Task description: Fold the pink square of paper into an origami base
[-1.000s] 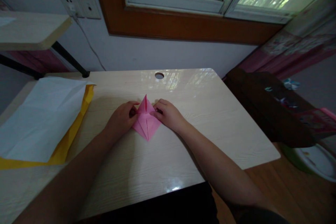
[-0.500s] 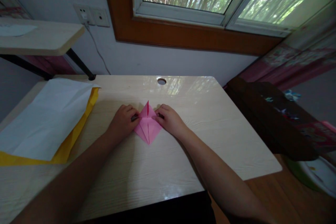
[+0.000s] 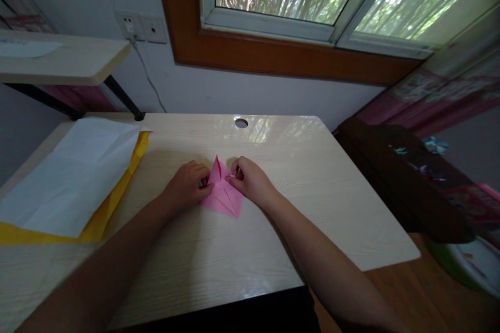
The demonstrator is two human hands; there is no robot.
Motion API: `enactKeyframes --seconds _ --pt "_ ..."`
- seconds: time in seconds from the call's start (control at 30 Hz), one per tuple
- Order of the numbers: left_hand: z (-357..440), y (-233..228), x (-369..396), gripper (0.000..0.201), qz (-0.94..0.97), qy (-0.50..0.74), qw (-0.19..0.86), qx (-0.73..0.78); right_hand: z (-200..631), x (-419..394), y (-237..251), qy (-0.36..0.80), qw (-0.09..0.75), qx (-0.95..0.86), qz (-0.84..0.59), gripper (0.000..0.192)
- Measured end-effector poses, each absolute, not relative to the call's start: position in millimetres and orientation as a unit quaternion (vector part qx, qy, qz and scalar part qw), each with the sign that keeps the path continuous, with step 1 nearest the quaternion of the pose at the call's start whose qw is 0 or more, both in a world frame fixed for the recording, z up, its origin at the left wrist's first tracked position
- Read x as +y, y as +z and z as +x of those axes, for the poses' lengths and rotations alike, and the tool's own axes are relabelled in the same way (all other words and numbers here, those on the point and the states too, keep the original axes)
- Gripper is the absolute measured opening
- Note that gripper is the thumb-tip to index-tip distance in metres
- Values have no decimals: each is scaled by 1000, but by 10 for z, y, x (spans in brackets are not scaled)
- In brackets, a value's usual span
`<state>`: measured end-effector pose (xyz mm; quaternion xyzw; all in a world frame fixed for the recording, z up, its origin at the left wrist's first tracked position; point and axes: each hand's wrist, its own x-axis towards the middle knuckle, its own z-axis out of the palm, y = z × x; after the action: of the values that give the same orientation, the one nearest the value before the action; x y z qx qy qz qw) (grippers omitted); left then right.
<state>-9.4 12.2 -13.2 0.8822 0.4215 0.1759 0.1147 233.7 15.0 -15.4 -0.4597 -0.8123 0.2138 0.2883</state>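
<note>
Pink folded paper [image 3: 223, 195]: lay flat on the bench [image 3: 312, 208], just short of the round cable hole [image 3: 241, 123], long axis pointing toward that hole. Left hand [image 3: 188, 187] and right hand [image 3: 250, 182] equally near, fingers pinching its opposite upper edges.

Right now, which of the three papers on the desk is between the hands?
The small folded pink paper, pinched by left hand and right hand. The white sheet and yellow sheet lie untouched, far left.

Folded pink paper [image 3: 223, 195], desk centre
</note>
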Motion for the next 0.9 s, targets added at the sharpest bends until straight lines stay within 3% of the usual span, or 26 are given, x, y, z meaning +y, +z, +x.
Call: enactKeyframes --seconds 0.13,0.33,0.57,0.9 --pt "-101 -160 145 18 881 185 99 425 2336 157 -146 191 280 -848 -407 7" --pt "-101 -187 140 17 863 204 91 452 2349 156 -174 182 287 -856 -390 5" --pt "-111 -244 104 73 817 279 146 482 2353 147 -163 179 275 -866 -378 10" --pt "-98 -236 98 88 814 300 151 474 2344 109 -74 172 264 -880 -354 23"
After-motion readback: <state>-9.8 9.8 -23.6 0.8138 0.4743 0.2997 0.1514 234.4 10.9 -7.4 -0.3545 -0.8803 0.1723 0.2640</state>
